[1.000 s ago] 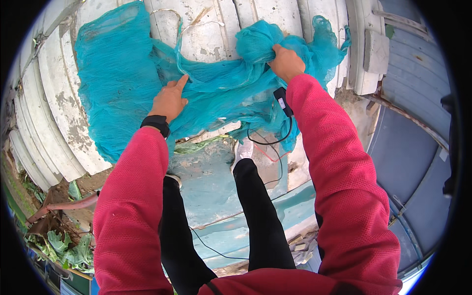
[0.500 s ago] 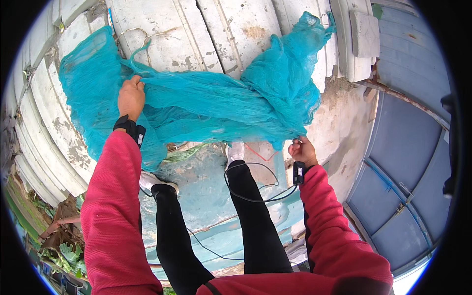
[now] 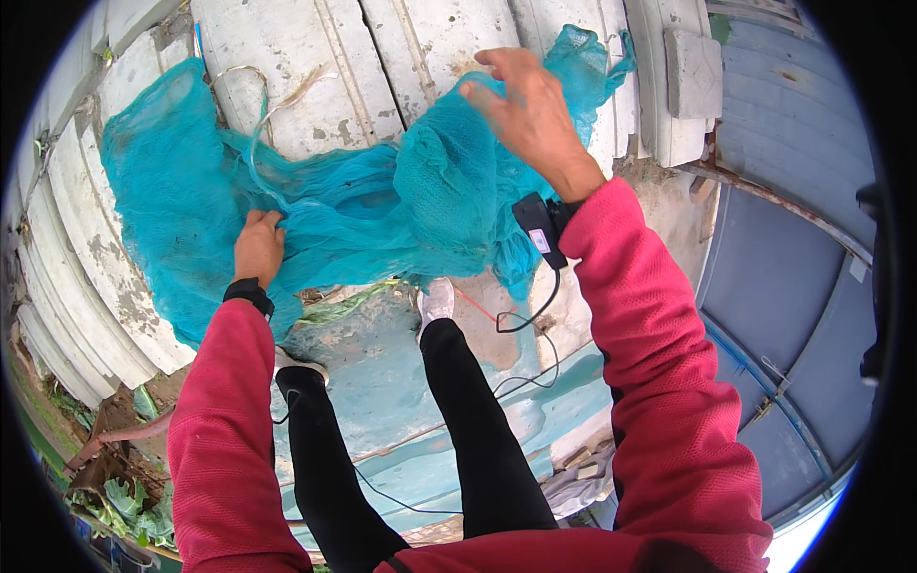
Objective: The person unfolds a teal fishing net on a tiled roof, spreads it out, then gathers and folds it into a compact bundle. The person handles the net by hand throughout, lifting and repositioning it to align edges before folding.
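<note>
1. Below my right hand [image 3: 537,119], spread wide, bunches teal netting [image 3: 441,186]; my left hand [image 3: 259,248] touches it, grip unclear.
2. It looks light, soft, snag-prone; gathered folds beside my palms seem best to grasp.

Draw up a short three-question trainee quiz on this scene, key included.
1. True or false: the left grip rests on the teal netting.
2. Choose one. The person's sleeves are:
(a) yellow
(b) pinkish red
(c) green
3. Fill in the blank: the grip spread wide open, thumb apart, is the person's ____ one.

Key
1. True
2. (b)
3. Right; the right grip is at the upper right part of the netting.
</note>
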A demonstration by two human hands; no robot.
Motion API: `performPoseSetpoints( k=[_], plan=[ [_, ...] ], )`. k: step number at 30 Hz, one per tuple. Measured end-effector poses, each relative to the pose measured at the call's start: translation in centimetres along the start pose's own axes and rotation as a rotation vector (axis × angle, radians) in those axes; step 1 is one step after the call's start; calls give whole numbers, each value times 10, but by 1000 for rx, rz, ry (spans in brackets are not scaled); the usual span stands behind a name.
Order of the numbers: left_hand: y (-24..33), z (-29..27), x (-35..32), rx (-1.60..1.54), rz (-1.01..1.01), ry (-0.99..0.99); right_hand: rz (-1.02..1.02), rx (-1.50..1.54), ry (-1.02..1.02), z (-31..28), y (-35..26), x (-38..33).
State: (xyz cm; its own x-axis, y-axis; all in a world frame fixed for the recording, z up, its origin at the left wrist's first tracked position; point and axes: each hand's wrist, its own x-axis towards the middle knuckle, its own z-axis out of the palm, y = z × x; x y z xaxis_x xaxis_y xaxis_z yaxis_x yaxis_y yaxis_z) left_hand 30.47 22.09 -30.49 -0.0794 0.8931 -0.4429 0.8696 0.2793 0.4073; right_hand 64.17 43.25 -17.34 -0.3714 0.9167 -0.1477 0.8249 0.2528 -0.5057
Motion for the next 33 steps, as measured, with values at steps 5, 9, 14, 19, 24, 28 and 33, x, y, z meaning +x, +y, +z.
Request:
performPoseSetpoints(
  k=[5,9,14,19,24,28,33],
  plan=[
    [-8,5,-4,19,-30,-5,295,-371,-372,99,-14,53],
    [-21,11,-1,15,-74,-47,420,-552,-835,97,49,5],
    [-25,10,9,-47,-83,9,529,-215,-528,13,79,-28],
    [-47,3,9,-39,-160,3,588,695,-77,-151,10,8],
    [-71,14,35,-438,-125,243,76,1420,-17,-253,-35,-17],
    [-67,-5,61,-518,-253,208,290,1567,355,-198,18,-97],
    [-52,-40,48,-164,-234,267,1338,577,-107,-90,95,-212]
  ],
)
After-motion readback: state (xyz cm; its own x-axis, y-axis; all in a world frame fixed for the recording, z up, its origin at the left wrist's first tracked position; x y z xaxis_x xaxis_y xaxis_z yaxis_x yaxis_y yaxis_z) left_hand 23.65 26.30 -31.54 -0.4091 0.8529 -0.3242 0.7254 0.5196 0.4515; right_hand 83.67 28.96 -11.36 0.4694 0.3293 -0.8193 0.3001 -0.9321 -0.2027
